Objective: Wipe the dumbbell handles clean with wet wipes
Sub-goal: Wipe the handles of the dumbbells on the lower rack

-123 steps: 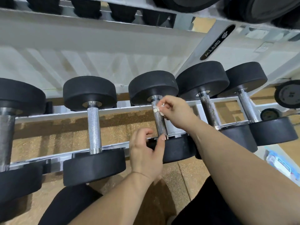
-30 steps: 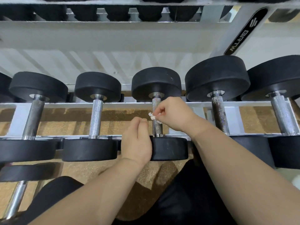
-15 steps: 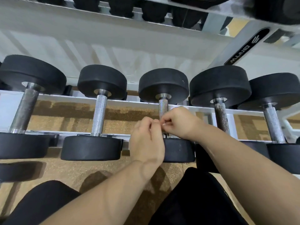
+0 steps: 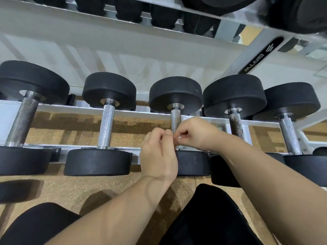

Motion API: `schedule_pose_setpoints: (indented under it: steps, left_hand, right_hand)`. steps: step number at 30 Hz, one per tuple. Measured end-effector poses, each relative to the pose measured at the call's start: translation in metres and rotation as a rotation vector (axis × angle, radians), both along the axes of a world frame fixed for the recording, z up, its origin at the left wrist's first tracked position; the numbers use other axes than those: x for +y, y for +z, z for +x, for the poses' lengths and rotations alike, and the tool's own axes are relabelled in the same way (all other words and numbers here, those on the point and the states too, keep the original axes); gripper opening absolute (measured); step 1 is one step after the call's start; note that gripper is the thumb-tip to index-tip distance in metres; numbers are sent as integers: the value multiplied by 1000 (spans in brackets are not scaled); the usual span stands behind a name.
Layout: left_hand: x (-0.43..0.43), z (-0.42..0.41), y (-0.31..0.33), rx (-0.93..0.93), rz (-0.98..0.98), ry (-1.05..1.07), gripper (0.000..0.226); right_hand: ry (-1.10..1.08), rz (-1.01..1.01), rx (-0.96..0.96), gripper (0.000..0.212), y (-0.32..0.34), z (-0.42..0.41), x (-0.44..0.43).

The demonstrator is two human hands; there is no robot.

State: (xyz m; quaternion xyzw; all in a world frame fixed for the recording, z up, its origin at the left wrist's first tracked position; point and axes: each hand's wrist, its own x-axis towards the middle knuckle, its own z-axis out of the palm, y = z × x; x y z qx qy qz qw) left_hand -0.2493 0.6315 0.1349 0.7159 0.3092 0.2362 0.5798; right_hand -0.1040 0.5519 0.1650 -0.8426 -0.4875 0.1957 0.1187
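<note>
Several black dumbbells with knurled steel handles lie across a white rack [image 4: 145, 114]. Both hands meet at the lower part of the middle dumbbell's handle [image 4: 175, 119]. My right hand [image 4: 194, 132] pinches a small white wet wipe [image 4: 179, 138], of which only a sliver shows between the fingers. My left hand [image 4: 159, 152] is curled with its fingertips touching the same wipe, in front of the near black head [image 4: 192, 162]. The handle's lower end is hidden behind the fingers.
Neighbouring dumbbell handles stand left [image 4: 106, 128] and right [image 4: 236, 125] of the middle one; the right one looks speckled and darker. An upper rack shelf [image 4: 123, 32] with more black weights overhangs. My dark-clothed knees [image 4: 208, 218] rest over a tan speckled floor [image 4: 88, 188].
My right hand has slid down the middle handle from near its top to its lower end. My left hand has come up from the near head to meet it at the wipe.
</note>
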Motion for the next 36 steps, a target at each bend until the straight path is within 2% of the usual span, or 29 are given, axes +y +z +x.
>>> schedule_pose_setpoints:
  steps: [2,4,6,8,11,12,16,17,19,21,24,26,28,30,32,34,36]
  left_hand:
    - [-2,0,1,-28,-45,30,45]
    - [-2,0,1,-47,-94,70,47]
    - [-3,1,1,-45,-135,104,44]
    - [-4,2,2,-35,-138,111,43]
    - [-3,2,1,-19,-109,109,43]
    - [-3,2,1,-15,-108,112,43]
    - [-3,2,0,-6,-99,104,42]
    - [-2,2,1,-7,-90,103,42]
    - [-1,3,1,3,-79,102,42]
    - [-2,3,1,15,-102,115,41]
    - [-1,5,3,64,-137,111,39]
    - [1,6,3,86,-171,56,38]
    - [9,2,4,40,-210,24,33]
    - [22,-15,6,6,-101,0,25]
    - [42,-38,11,-33,97,19,18]
    - [71,-63,17,-46,302,116,14]
    - [104,-80,17,45,468,229,12]
  right_hand:
    - [-32,136,-81,6,-5,12,6]
    - [-155,256,-162,9,-9,22,12]
    - [-293,331,-118,13,-10,20,11]
    - [-280,308,-31,10,-12,11,4]
    - [-183,145,212,4,-10,-2,-6]
    - [-168,120,221,5,-9,-1,-6]
    - [-255,256,-59,9,-13,14,15]
    - [-307,288,-93,10,-15,16,19]
    - [-378,339,-44,11,-18,17,20]
    - [-342,302,56,8,-14,11,9]
    - [-171,52,255,11,0,0,-3]
    - [-72,-60,199,12,9,-5,4]
    - [-58,-1,109,12,20,-10,20]
    - [-119,153,139,12,28,-18,38]
    - [-196,297,223,9,30,-27,57]
    - [-248,365,216,22,28,-38,75]
    - [-273,388,188,29,22,-51,95]
